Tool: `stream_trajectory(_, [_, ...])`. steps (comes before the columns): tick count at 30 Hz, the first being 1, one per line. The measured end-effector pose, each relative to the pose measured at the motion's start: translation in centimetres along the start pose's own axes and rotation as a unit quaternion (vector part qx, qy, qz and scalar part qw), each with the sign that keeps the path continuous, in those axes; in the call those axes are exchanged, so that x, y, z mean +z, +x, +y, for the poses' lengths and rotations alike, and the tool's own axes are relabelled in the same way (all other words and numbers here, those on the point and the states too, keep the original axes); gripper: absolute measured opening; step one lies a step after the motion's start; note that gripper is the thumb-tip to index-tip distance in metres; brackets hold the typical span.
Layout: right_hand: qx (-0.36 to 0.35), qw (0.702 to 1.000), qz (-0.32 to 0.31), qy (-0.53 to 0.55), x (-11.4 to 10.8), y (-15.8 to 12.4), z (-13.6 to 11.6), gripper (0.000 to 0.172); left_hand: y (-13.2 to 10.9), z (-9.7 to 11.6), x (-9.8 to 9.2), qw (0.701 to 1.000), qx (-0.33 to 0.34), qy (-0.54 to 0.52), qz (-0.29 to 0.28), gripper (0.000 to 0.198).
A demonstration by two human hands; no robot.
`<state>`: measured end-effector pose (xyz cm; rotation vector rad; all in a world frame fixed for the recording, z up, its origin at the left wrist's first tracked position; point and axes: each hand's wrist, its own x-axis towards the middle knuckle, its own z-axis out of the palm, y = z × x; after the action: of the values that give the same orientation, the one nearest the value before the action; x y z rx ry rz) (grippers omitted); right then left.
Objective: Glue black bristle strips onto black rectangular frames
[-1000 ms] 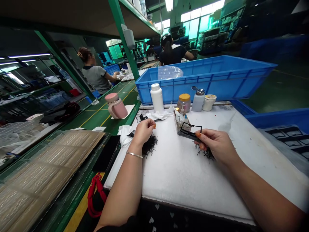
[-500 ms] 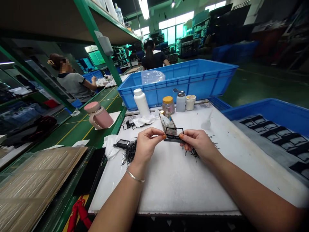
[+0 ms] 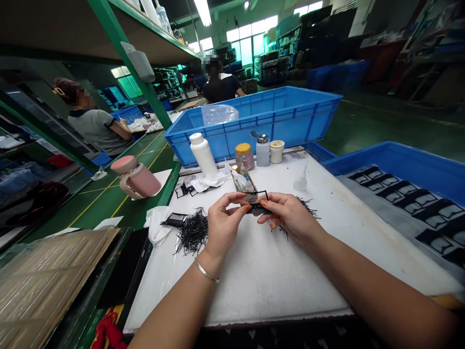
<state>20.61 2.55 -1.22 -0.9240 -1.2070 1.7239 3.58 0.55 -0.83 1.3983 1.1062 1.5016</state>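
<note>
Change: left hand (image 3: 222, 224) has left the strip pile (image 3: 192, 231) and joined the right hand (image 3: 288, 217) at the black frame (image 3: 259, 208).
Bench, far left: pink mug (image 3: 137, 177) upright, well clear of the white pad (image 3: 276, 281).
Left hand: thumb and forefinger pinched on the frame's left end.
Frame position: held just above the pad, between both hands.
Right hand: fingers closed on the frame's right end, loose strips beneath.
Far right: blue bin (image 3: 417, 164) holding rows of black frames.
</note>
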Motion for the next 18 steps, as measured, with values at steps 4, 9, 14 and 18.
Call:
stream_trajectory(4, [-0.007, 1.0, -0.018, 0.005, -0.02, 0.07, 0.28, 0.028, -0.09, -0.06, 0.02, 1.0, 0.014, 0.0, -0.003, 0.022])
stream_trajectory(9, [-0.008, 1.0, -0.017, 0.007, -0.04, 0.06, 0.33, 0.026, -0.08, -0.04, -0.1, 1.0, 0.019, 0.002, 0.006, 0.024])
stream_trajectory(14, [-0.006, 1.0, -0.01, 0.012, 0.08, -0.04, 0.05, 0.025, 0.08, 0.0, -0.12, 1.0, 0.011, -0.012, 0.003, 0.026])
stream_trajectory(18, [-0.009, 1.0, -0.009, 0.013, 0.13, -0.02, 0.01, 0.025, 0.17, -0.07, -0.12, 1.0, 0.007, -0.022, -0.006, 0.026])
